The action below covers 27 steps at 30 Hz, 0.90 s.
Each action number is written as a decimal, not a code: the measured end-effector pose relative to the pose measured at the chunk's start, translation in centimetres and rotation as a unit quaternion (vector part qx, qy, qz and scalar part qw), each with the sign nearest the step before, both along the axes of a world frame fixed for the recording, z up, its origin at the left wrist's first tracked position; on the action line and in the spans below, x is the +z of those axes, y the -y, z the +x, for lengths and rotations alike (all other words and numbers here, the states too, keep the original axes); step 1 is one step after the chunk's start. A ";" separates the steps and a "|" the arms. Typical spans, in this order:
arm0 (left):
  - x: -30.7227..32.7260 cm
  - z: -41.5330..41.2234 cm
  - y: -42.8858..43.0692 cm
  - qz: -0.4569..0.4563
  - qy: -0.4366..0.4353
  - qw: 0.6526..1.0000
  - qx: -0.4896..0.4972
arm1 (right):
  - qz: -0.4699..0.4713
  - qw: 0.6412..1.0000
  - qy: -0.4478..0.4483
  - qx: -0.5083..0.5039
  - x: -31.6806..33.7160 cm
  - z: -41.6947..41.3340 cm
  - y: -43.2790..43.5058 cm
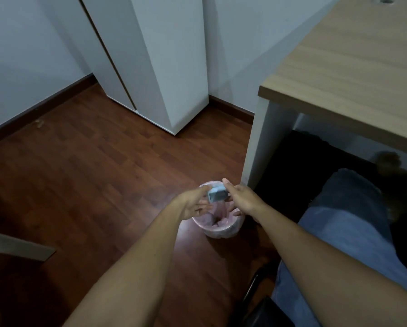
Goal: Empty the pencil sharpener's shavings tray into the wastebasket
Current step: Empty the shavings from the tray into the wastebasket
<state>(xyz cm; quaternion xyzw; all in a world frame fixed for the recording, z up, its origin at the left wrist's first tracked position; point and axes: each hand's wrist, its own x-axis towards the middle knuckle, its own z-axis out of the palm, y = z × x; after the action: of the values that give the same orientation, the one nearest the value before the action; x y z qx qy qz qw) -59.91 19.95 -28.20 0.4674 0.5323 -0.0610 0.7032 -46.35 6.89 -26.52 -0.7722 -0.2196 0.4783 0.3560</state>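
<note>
A: Tray (218,195) sits right over the bin (222,230). Right grip (243,199) pinches its end; left grip (195,205) is open, thumb against it.
B: Tip the mouth down, tap with left, low inside the rim.

The wooden floor (79,173) bears the pink-lined wastebasket (221,230) beside the desk (339,67).

Hands: 2, left hand (194,205) and right hand (242,199), over wastebasket (221,230) | shavings tray (218,195): 1, over wastebasket | wastebasket: 1 | counter (351,67): 1, right of wastebasket | white cabinet (169,67): 1, beyond wastebasket
</note>
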 end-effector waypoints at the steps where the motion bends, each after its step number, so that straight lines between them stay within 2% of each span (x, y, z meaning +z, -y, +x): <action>1: 0.8 -0.2 -0.4 0.008 0.029 1.000 -0.008 | 0.008 1.000 0.007 -0.004 0.3 0.2 -0.1; 7: 7.0 -1.3 -4.1 0.040 0.175 0.984 -0.019 | 0.101 0.994 0.039 -0.030 4.8 1.5 -1.7; 13: 15.7 -1.3 -5.9 0.140 0.265 0.953 -0.047 | 0.198 0.974 0.106 0.015 12.6 2.3 -2.9; 20: 24.7 0.5 -5.6 0.213 0.351 0.911 -0.038 | 0.268 0.947 0.176 0.034 22.6 4.4 -3.5; 27: 31.8 5.1 -2.7 0.255 0.402 0.877 -0.067 | 0.302 0.924 0.233 0.018 30.5 7.6 1.0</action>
<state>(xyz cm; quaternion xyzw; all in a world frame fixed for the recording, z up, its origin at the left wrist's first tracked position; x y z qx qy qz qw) -54.82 22.62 3.63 0.6492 0.1686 0.2225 0.7075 -38.77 5.86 3.97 -0.7137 -0.4443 0.2017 0.5025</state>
